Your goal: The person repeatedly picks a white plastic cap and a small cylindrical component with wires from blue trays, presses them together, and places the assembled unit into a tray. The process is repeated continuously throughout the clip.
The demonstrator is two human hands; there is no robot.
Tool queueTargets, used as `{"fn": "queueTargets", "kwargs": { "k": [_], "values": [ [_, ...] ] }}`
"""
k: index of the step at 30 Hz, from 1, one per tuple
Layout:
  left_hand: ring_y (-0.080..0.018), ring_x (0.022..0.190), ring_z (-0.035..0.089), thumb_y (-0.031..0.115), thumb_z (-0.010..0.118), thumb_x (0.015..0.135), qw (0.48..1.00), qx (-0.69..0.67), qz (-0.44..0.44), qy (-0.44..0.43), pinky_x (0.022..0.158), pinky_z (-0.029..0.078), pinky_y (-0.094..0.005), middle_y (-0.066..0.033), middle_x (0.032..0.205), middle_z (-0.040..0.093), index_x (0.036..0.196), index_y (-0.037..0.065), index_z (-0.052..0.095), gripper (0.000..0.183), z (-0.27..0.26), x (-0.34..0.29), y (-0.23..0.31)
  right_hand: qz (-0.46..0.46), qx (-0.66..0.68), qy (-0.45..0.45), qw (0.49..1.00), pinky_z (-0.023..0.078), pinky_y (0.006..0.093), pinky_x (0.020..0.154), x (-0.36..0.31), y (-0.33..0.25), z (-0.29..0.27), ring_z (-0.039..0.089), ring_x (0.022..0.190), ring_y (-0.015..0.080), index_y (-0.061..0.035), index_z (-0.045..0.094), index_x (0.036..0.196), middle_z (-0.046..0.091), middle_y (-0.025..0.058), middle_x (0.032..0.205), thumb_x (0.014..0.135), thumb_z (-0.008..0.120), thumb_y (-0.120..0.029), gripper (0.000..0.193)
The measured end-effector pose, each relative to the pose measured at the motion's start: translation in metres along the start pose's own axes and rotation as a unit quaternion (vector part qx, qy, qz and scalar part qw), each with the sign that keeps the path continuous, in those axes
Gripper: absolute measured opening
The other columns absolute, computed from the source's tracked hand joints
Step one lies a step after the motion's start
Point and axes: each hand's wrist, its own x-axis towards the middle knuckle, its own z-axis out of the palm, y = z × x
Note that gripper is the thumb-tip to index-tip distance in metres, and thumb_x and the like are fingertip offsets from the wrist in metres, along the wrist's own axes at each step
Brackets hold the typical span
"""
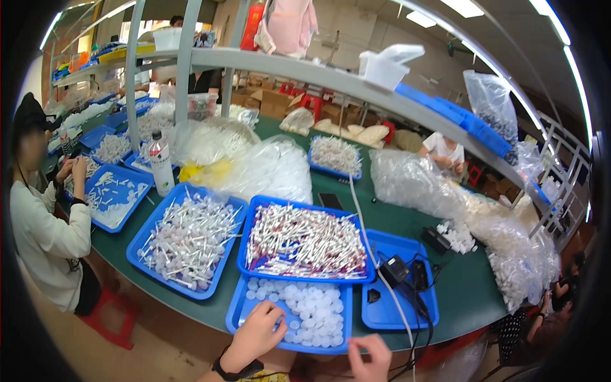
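My left hand (259, 330) is over the left part of a blue tray (238, 305) of small, round, translucent white caps (315, 313). Its fingers are curled together, and whatever they may hold is too small to make out. Just off that tray's front right corner is my right hand (371, 356), thumb and fingers closed in a pinch; I cannot see what, if anything, is between them. Resting over the cap tray's far part, a second blue tray (305, 276) holds a heap of thin white sticks (305, 239) with dark red parts among them.
To the left, another blue tray (210, 294) holds white sticks with round caps. A blue tray (375, 315) with black power adapters (394, 270) and cables lies right. A white cable (363, 219) crosses the table. A bottle (160, 164) stands behind; a co-worker (51, 210) sits left.
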Motion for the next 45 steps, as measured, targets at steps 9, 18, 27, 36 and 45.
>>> {"fn": "queueTargets", "kwargs": {
  "k": [9, 18, 27, 36, 45],
  "values": [
    [-0.0351, 0.098, 0.059, 0.004, 0.064, 0.084, 0.999, -0.008, -0.034, -0.023, 0.083, 0.05, -0.0413, -0.0148, 0.099, 0.058, 0.103, 0.0, 0.062, 0.02, -0.008, -0.006, 0.0, -0.142, -0.153, -0.025, 0.978, 0.047, 0.0367, 0.076, 0.154, -0.039, 0.02, 0.059, 0.084, 0.0288, 0.001, 0.064, 0.092, 0.062, 0.0125, 0.086, 0.082, 0.066, 0.001, 0.011],
    [-0.0277, 0.084, 0.064, 0.007, 0.069, 0.084, 0.999, 0.029, -0.014, -0.012, 0.073, 0.053, -0.0373, -0.0121, 0.096, 0.061, 0.108, 0.003, 0.059, 0.027, -0.001, 0.001, 0.003, -0.115, -0.245, -0.206, 0.94, 0.053, 0.0465, 0.077, 0.254, 0.071, 0.101, 0.067, 0.086, 0.0375, -0.0019, 0.07, 0.082, 0.069, 0.0194, 0.086, 0.077, 0.061, -0.004, 0.011],
    [-0.0303, 0.09, 0.062, 0.01, 0.07, 0.083, 0.999, 0.044, -0.019, -0.019, 0.076, 0.052, -0.0385, -0.0126, 0.094, 0.061, 0.106, 0.002, 0.06, 0.026, -0.002, -0.001, 0.005, -0.138, -0.304, -0.177, 0.926, 0.053, 0.0445, 0.075, 0.258, 0.094, 0.118, 0.066, 0.086, 0.034, -0.005, 0.069, 0.074, 0.067, 0.0147, 0.083, 0.073, 0.065, -0.002, 0.006],
    [-0.0315, 0.098, 0.06, 0.012, 0.069, 0.085, 0.997, 0.054, -0.03, -0.04, 0.081, 0.052, -0.0395, -0.0119, 0.099, 0.06, 0.107, 0.004, 0.059, 0.025, -0.005, -0.001, 0.007, -0.107, -0.253, -0.226, 0.934, 0.053, 0.0423, 0.081, 0.262, 0.098, 0.108, 0.064, 0.093, 0.0328, -0.005, 0.07, 0.075, 0.063, 0.0147, 0.092, 0.073, 0.074, -0.008, 0.006],
    [-0.0317, 0.095, 0.061, 0.012, 0.07, 0.084, 0.998, 0.045, -0.043, -0.034, 0.081, 0.052, -0.0394, -0.0124, 0.097, 0.062, 0.107, 0.003, 0.062, 0.026, -0.007, 0.001, 0.009, -0.157, -0.23, -0.187, 0.942, 0.05, 0.0481, 0.078, 0.264, 0.096, 0.111, 0.059, 0.092, 0.0386, 0.0032, 0.057, 0.094, 0.054, 0.02, 0.1, 0.09, 0.061, -0.011, 0.015]
  ]
}}
